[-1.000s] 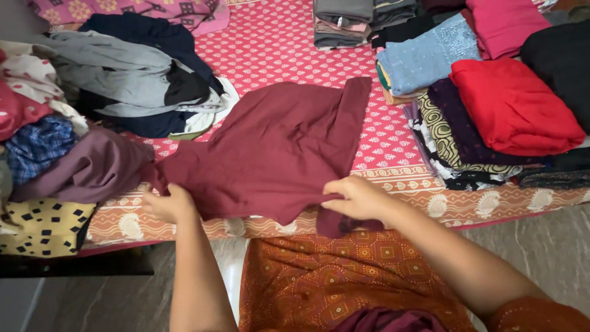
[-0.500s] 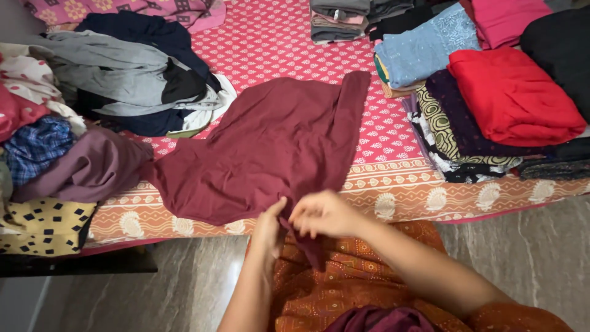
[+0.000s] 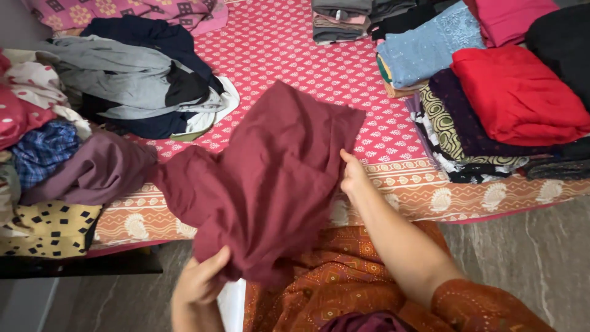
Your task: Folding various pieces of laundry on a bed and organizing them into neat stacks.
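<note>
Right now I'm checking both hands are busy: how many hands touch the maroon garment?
2. The left hand grips the maroon garment at its lower edge; the right hand holds its right edge above the bed.

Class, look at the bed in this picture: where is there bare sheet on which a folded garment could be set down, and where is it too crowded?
The pink printed sheet lies bare in the middle, between the grey and navy heap and the folded stacks, above the maroon garment. A thin strip of the sheet's border by the right hand is also free. Both sides are crowded; the left hand grips the garment's lower edge.
</note>
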